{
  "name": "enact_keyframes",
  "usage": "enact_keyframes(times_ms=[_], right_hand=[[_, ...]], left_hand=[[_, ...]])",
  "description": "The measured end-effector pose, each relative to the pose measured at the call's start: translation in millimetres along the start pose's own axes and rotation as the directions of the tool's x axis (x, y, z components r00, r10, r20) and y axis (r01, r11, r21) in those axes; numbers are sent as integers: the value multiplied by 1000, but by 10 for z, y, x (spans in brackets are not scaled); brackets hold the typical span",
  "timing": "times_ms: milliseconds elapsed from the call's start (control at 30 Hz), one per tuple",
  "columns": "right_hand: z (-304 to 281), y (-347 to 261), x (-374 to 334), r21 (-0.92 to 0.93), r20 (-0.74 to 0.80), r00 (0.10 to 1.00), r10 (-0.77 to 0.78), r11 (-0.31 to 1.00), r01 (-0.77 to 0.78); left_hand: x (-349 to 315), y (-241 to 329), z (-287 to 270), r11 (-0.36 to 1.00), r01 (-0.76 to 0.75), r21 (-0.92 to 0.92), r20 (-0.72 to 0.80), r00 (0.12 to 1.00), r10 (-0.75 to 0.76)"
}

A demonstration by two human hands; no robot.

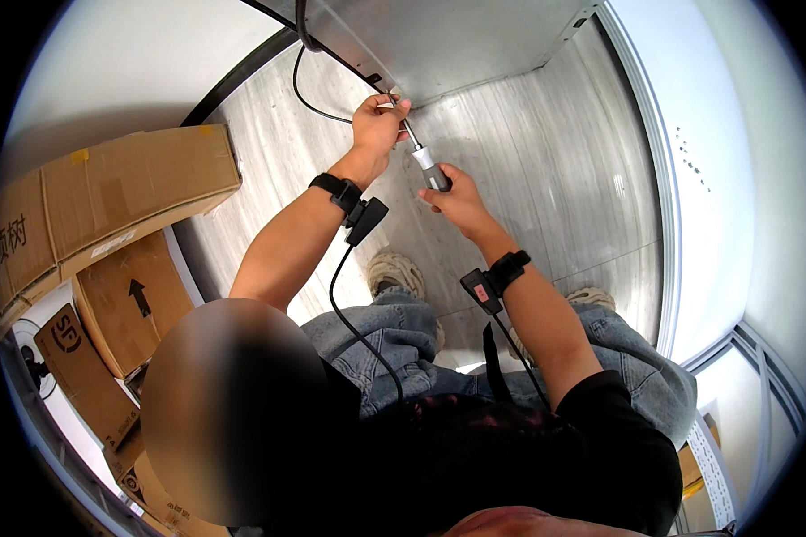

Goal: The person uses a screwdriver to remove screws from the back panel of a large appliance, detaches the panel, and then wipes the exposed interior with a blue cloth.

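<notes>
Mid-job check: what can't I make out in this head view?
Head view:
- Tip of the screwdriver: small and crowded by the left hand; what it meets is unclear.
- Thin black cable: one end lost behind that hand.
- Grey metal panel: cut off by the top edge.
- Lower left: patch blurred.

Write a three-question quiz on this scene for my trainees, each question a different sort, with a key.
1. Which grip holds the screwdriver by its handle?
A) left
B) right
C) neither

2. True or false: the stacked cardboard boxes are on the person's right.

3. Fill in: the left grip is at the screwdriver's ____ end, by the edge of the grey metal panel.

Key: 1. B, the right grip; 2. False, they are on the left; 3. tip.
</notes>
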State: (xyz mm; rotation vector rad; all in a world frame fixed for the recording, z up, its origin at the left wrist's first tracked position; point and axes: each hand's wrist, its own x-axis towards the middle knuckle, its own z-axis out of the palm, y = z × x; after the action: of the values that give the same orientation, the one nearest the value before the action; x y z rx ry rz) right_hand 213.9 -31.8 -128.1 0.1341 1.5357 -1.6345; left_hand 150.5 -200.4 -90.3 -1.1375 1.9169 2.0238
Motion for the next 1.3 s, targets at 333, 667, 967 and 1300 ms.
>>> enact_keyframes(times_ms=[333, 667, 967, 1300], right_hand=[[-116, -64, -93, 362, 130, 986, 101, 921, -142], [-74, -50, -110, 298, 141, 986, 93, 946, -132], [-39, 184, 0, 182, 14, 1000, -19, 983, 16], [-117, -109, -119, 393, 197, 974, 112, 901, -183]], left_hand=[[53, 1, -77, 996, 39, -79, 71, 997, -34], [78, -29, -48, 1000, 19, -18, 25, 1000, -19], [35, 0, -36, 998, 19, -53, 38, 999, -17], [78, -23, -81, 996, 26, -88, 64, 998, -20]])
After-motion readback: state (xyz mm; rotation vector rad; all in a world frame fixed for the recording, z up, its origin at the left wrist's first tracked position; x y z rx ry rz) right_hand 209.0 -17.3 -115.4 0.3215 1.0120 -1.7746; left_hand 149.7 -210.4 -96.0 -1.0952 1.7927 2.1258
